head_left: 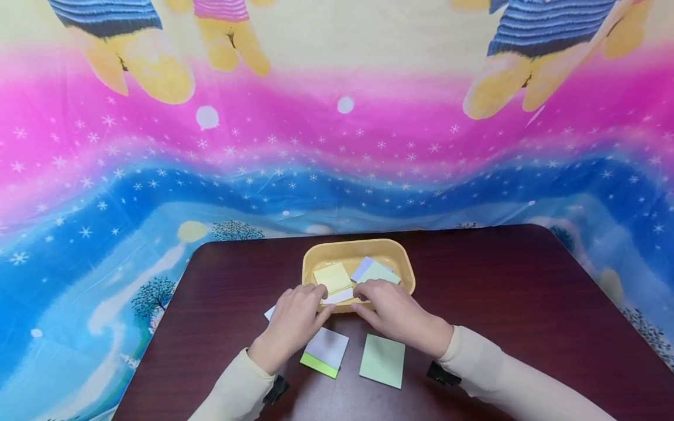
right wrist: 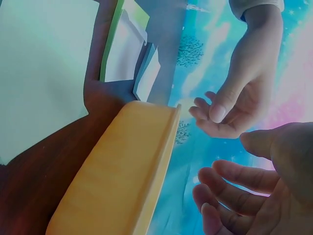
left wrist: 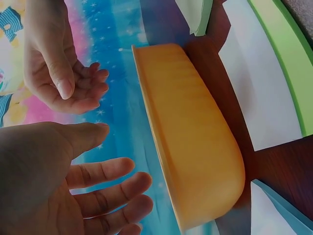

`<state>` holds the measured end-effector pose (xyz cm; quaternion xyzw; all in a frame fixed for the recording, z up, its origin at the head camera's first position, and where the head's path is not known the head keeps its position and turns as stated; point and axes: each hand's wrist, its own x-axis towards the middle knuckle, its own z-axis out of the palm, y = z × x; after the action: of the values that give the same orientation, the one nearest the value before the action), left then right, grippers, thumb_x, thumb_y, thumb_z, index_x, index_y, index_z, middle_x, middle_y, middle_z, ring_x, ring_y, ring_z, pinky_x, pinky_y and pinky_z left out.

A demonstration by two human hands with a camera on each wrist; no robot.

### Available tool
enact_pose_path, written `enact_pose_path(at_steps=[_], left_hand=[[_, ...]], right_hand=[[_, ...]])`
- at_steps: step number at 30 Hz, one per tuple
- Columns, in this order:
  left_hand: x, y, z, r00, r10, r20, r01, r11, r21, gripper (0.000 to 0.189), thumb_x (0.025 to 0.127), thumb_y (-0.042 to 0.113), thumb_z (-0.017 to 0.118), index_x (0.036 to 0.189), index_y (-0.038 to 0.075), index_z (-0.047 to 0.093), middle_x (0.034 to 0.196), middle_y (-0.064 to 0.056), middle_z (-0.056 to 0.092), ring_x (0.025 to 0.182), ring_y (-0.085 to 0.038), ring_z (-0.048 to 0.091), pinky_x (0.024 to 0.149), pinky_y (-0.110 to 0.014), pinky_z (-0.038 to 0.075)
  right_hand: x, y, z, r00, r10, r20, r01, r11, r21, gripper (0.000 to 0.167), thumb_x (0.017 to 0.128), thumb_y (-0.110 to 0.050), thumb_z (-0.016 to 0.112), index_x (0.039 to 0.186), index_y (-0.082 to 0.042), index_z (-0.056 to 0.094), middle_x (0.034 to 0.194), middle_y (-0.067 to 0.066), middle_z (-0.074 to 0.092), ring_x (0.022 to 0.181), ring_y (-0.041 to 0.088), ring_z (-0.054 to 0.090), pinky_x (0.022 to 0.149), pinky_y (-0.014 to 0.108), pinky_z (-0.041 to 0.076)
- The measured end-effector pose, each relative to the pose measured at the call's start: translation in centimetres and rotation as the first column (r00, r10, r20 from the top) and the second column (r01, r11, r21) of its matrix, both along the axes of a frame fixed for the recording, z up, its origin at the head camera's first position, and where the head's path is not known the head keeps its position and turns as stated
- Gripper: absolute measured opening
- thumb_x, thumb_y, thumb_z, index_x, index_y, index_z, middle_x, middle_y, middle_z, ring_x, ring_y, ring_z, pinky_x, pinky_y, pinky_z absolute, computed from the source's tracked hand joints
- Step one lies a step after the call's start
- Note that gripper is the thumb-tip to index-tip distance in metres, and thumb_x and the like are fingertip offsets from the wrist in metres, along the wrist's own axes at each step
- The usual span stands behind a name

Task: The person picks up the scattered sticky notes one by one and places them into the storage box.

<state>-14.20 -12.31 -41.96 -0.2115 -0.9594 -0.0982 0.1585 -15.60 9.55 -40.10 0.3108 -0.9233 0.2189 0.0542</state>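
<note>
A yellow plastic bin (head_left: 358,244) stands toward the back of the table. In it lie a yellow sticky note pad (head_left: 332,278), a whitish one (head_left: 338,296) and overlapping lilac and pale green ones (head_left: 381,273). My left hand (head_left: 293,316) is over the bin's near left side with fingers loosely bent; the left wrist view shows nothing in it. Opposite, my right hand (head_left: 396,307) is over the near right side, likewise holding nothing. Both hands stay above the rim in the wrist views, thumbs facing each other.
On the table (head_left: 474,280) before the bin lie a whitish pad with a lime green strip (head_left: 325,352) and a pale green pad (head_left: 382,361). Part of another whitish pad (head_left: 270,313) shows beside my left hand. A printed cloth (head_left: 337,140) hangs behind the table.
</note>
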Motion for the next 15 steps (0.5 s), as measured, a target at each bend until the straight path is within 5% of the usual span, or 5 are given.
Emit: enact_pose_path(at_steps=[15], left_hand=[[0.36, -1.0, 0.25, 0.998, 0.051, 0.027, -0.05, 0.999, -0.005, 0.024, 0.09, 0.035, 0.075, 0.09, 0.013, 0.066, 0.079, 0.001, 0.067, 0.073, -0.019, 0.063, 0.065, -0.035, 0.047]], right_hand=[[0.12, -0.85, -0.8, 0.999, 0.039, -0.022, -0.039, 0.999, -0.006, 0.014, 0.092, -0.024, 0.074, 0.099, -0.012, 0.072, 0.083, -0.007, 0.066, 0.072, 0.006, 0.052, 0.066, 0.024, 0.044]])
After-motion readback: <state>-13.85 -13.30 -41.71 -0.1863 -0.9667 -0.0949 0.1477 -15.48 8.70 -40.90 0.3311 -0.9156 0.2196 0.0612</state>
